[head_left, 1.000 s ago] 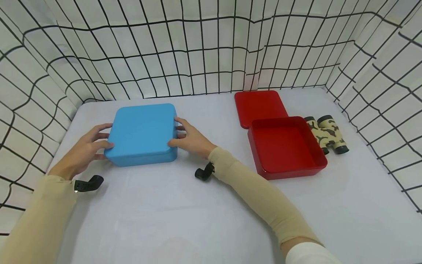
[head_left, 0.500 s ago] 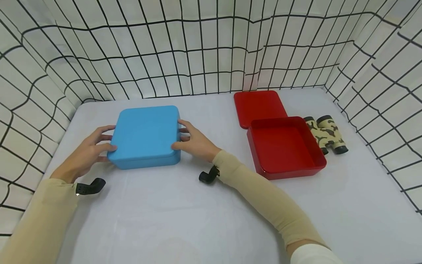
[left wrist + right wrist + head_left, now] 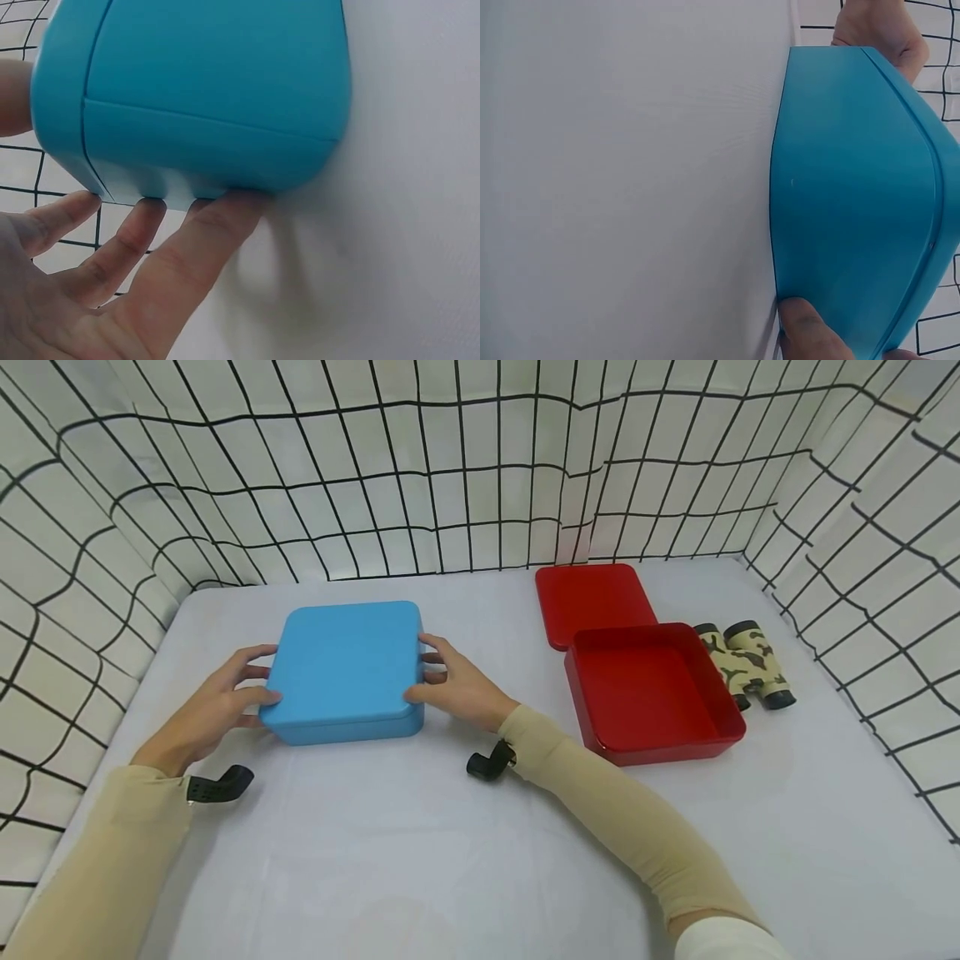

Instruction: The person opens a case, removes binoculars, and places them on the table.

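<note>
- Blue box (image 3: 341, 664), left side: the left hand (image 3: 204, 710) holds it here, its grip spread wide, thumb on the near left corner of the top and fingers against the left wall. A black piece (image 3: 221, 785) sticks out from the wrist, at the end of a beige sleeve (image 3: 105, 860).
- Blue box, middle: it is on the left half of the bench (image 3: 390, 852), toward the far side, broad face up, a seam running round just below the top. Whether its base touches the bench I cannot tell.
- Blue box, right side: the right hand (image 3: 468, 687) holds it, grip spread likewise, thumb at the near right corner of the top, fingers against the right wall. This wrist bears a similar black piece, and its beige sleeve ends in a white cuff (image 3: 727, 939) at the near edge of view.
- Red lid (image 3: 596, 602): flat, far right of centre, its near edge partly hidden behind the red box.
- Red box (image 3: 656, 693): well apart from the blue one, uncovered, inside facing up.
- Binoculars (image 3: 742, 660): camouflage, black ends, just right of the red box, which hides part of them.
- Mesh (image 3: 498, 468): dark wire along the left, far and right sides.
</note>
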Tool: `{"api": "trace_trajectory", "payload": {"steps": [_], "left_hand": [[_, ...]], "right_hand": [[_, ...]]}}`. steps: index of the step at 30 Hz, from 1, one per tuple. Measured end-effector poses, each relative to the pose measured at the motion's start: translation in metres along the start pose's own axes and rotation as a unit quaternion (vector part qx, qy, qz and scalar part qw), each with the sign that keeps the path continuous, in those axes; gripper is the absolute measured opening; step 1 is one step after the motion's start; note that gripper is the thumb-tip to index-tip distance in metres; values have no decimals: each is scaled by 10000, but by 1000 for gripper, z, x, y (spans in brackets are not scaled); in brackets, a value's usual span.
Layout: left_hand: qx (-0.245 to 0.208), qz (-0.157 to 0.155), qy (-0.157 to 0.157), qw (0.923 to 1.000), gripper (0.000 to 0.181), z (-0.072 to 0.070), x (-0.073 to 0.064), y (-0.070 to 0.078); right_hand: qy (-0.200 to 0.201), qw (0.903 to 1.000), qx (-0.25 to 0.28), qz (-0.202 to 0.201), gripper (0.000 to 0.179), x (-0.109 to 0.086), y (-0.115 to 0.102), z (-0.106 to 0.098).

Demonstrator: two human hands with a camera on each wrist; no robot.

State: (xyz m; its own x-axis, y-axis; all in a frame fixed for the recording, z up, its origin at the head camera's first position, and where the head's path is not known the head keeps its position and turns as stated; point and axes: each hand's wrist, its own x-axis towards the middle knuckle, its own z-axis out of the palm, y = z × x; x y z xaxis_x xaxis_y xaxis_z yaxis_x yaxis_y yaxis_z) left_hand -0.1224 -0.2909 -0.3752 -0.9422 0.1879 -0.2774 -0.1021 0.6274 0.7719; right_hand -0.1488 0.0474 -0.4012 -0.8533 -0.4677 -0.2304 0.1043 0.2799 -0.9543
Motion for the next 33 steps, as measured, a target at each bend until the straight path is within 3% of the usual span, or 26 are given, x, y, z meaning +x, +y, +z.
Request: {"api": "trace_trajectory", "payload": {"steps": [33], "left_hand": [[6,126,-195,9997,78,18,-6,10]], "right_hand": [[73,9999,-137,22,85,-24,9,-14]]}}
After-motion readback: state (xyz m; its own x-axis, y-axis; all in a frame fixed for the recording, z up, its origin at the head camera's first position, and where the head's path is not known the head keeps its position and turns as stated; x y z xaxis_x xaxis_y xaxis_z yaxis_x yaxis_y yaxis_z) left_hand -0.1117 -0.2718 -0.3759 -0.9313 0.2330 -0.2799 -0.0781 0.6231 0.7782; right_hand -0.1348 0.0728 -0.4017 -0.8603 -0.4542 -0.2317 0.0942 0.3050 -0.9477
